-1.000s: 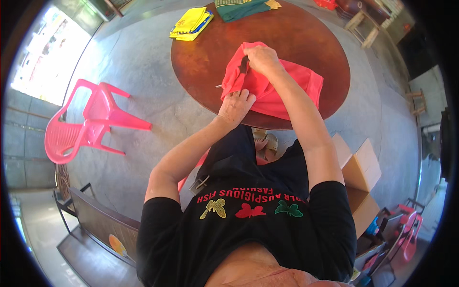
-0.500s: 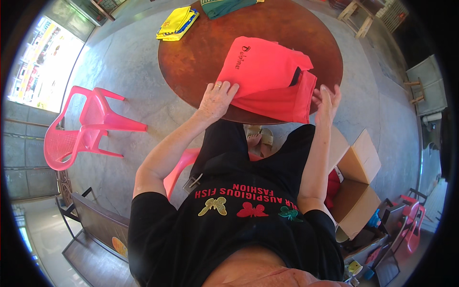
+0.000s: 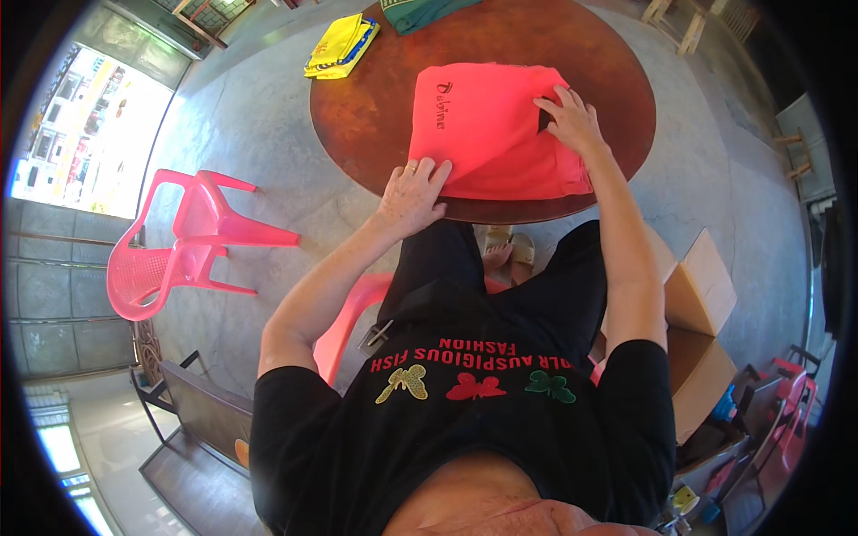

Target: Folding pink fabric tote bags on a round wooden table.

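Observation:
A folded pink garment (image 3: 474,116) with dark lettering lies on the near part of the round brown table (image 3: 608,89). My left hand (image 3: 407,196) rests at its lower-left edge, bent fingertips on the fabric, slightly apart. Over on the garment's right side, my right hand (image 3: 572,125) has its fingers spread, touching the cloth beside a small dark patch. Toward the far left of the tabletop are folded yellow cloths with blue (image 3: 344,45) and a green cloth (image 3: 416,13).
A pink plastic chair (image 3: 201,219) stands left on the concrete floor. An open cardboard box (image 3: 702,295) is beside my right leg. A dark bench (image 3: 201,402) is at the lower left, and wooden stands (image 3: 688,22) are behind the table.
The pink garment went from bunched to folded with lettering uppermost, and its right side is now tidier. My right hand moved from beside its right edge up onto it.

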`<act>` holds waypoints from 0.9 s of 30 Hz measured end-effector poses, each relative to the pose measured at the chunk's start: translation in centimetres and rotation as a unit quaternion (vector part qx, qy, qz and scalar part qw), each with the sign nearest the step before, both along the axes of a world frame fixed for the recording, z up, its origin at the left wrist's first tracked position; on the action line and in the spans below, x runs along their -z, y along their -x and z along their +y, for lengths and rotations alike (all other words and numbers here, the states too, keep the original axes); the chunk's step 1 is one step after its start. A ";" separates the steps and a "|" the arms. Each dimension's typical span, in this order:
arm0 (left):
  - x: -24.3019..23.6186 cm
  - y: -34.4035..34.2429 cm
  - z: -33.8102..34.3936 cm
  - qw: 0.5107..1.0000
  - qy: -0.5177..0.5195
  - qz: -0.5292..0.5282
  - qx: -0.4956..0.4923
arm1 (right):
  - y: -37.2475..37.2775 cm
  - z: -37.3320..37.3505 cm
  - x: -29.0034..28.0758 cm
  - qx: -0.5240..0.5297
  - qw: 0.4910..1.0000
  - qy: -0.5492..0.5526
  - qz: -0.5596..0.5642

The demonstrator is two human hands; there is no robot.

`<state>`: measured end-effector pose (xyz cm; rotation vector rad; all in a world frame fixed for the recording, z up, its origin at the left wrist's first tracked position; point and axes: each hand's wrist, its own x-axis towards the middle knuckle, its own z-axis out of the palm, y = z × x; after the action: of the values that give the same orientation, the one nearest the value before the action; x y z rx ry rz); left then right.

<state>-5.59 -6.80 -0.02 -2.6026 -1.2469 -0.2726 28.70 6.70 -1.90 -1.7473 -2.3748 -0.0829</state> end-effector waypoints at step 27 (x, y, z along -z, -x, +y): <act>-3.4 -5.0 15.8 0.943 0.221 -0.224 -0.111 | 3.2 5.1 -0.7 -0.058 0.968 -0.076 0.232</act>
<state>-0.57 9.03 3.34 -2.8186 -1.9367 -0.6348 25.53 11.83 -1.18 -1.3720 -2.0592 0.1427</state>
